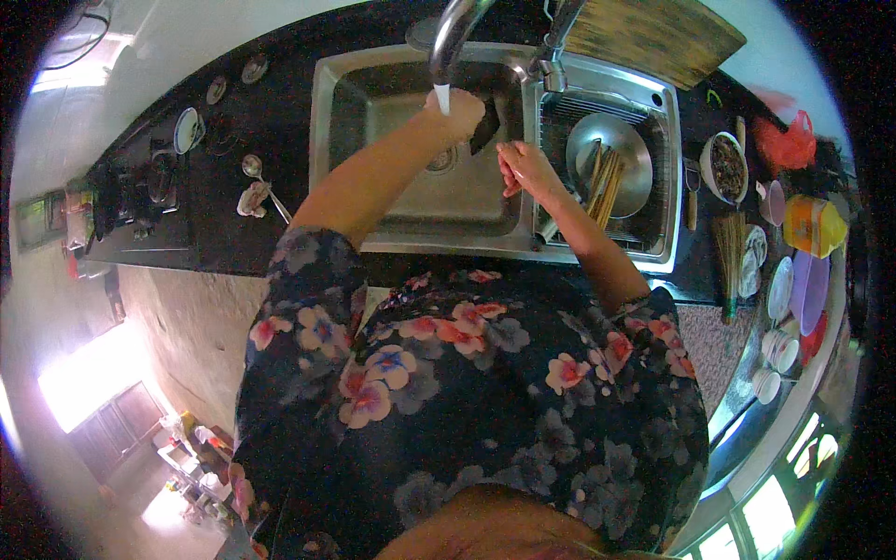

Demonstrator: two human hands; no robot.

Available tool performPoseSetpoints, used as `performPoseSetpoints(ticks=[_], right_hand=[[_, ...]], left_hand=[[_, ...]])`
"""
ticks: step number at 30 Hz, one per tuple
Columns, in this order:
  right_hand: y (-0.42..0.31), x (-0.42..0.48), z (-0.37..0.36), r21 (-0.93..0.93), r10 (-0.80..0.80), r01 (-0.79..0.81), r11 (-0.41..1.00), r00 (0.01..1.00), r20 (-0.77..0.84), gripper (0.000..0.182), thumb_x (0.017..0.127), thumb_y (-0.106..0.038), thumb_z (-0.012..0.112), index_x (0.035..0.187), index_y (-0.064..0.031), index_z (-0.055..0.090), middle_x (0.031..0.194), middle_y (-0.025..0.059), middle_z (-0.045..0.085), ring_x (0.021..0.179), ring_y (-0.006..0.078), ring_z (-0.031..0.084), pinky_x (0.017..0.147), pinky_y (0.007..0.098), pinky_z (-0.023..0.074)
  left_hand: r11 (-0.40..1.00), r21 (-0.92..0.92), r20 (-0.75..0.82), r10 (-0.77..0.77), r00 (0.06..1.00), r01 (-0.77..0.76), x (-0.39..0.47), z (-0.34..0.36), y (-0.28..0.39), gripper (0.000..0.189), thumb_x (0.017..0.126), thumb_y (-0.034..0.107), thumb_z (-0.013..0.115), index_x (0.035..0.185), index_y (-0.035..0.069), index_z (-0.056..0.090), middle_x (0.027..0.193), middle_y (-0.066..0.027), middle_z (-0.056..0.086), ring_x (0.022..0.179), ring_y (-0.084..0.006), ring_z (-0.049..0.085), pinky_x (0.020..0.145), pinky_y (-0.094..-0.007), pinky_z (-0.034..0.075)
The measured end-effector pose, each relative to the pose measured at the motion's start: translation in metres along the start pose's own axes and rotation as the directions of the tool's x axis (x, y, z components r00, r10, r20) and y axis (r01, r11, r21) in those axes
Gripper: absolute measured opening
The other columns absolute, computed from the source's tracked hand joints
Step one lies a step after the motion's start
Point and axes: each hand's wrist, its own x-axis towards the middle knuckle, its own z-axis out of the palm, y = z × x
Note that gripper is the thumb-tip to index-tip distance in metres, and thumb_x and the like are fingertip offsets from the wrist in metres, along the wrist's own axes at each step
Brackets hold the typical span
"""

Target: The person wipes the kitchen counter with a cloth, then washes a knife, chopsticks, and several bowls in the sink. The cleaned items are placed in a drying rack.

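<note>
My left hand (459,115) is over the large basin of the steel sink (420,245), directly beneath the chrome faucet (448,49). A white stream of water (442,99) falls onto that hand near the wrist. A dark, flat object (486,129) juts from its far side; it looks gripped, but its kind is unclear. My right hand (526,169) hovers just right of it, near the divider, with its fingers curled. Whether anything small is inside those fingers is hidden. Below the hands, the drain (442,161) is partly covered by my left forearm.
A metal bowl (635,189) with wooden chopsticks (607,183) sits in the right basin's wire rack. Behind it leans a wooden cutting board (658,35). On the right counter are a filled white bowl (726,168) and a stick brush (729,259). A ladle (253,166) lies left.
</note>
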Motion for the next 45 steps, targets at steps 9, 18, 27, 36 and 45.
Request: performPoseSetpoints(ticks=[9,18,27,36,45], right_hand=[[0.03,0.01,-0.016,-0.035,-0.222,0.219,0.975,0.958,-0.18,0.023,0.084,-0.02,0.053,0.099,-0.0022,0.054,0.058,0.0044,0.052,0.044,0.0108,0.048,0.039,0.0269,0.0396],[0.033,0.025,-0.006,-0.097,-0.282,0.272,0.957,0.954,-0.101,0.02,0.081,-0.01,0.055,0.098,0.0011,0.056,0.072,0.005,0.056,0.056,0.0107,0.052,0.049,0.0249,0.0435],[-0.077,0.02,0.058,0.676,-0.086,0.005,0.737,0.993,0.087,0.017,0.086,-0.013,0.054,0.097,-0.0004,0.057,0.081,0.0059,0.057,0.068,0.0135,0.056,0.061,0.0232,0.0502],[-0.041,0.135,0.071,-0.745,-0.783,0.521,0.417,0.622,-0.003,0.023,0.083,-0.023,0.05,0.076,-0.0035,0.06,0.064,0.0136,0.06,0.058,0.0275,0.059,0.047,0.0398,0.046],[-0.013,0.021,-0.002,-0.448,-0.175,0.16,0.879,0.984,0.008,0.019,0.082,-0.01,0.052,0.098,-0.0005,0.053,0.087,0.0109,0.059,0.065,0.0225,0.061,0.052,0.0383,0.0513]], left_hand=[[0.947,-0.238,-0.01,-0.227,0.974,0.218,-0.081,0.021,-0.033,0.027,0.072,0.023,0.06,0.094,0.006,0.063,0.093,-0.0162,0.063,0.088,-0.0316,0.061,0.073,-0.0388,0.048],[0.648,-0.759,-0.314,-0.282,0.907,-0.061,-0.154,0.069,-0.056,0.042,0.074,0.015,0.062,0.114,0.006,0.054,0.078,-0.0112,0.059,0.069,-0.0234,0.058,0.061,-0.0333,0.046],[0.101,-0.993,0.019,-0.42,0.907,0.067,-0.168,0.072,-0.05,0.044,0.073,0.007,0.061,0.116,0.005,0.056,0.067,-0.0034,0.055,0.054,-0.01,0.05,0.048,-0.0235,0.042],[0.876,-0.464,-0.499,-0.134,0.856,-0.133,-0.107,0.052,-0.017,0.03,0.072,0.009,0.059,0.102,0.009,0.061,0.085,-0.0157,0.061,0.074,-0.0317,0.06,0.067,-0.037,0.049],[0.989,0.111,-0.556,0.14,0.819,-0.094,-0.083,-0.007,0.012,0.026,0.075,0.006,0.052,0.101,0.009,0.055,0.089,-0.0138,0.055,0.076,-0.0307,0.058,0.062,-0.0386,0.05]])
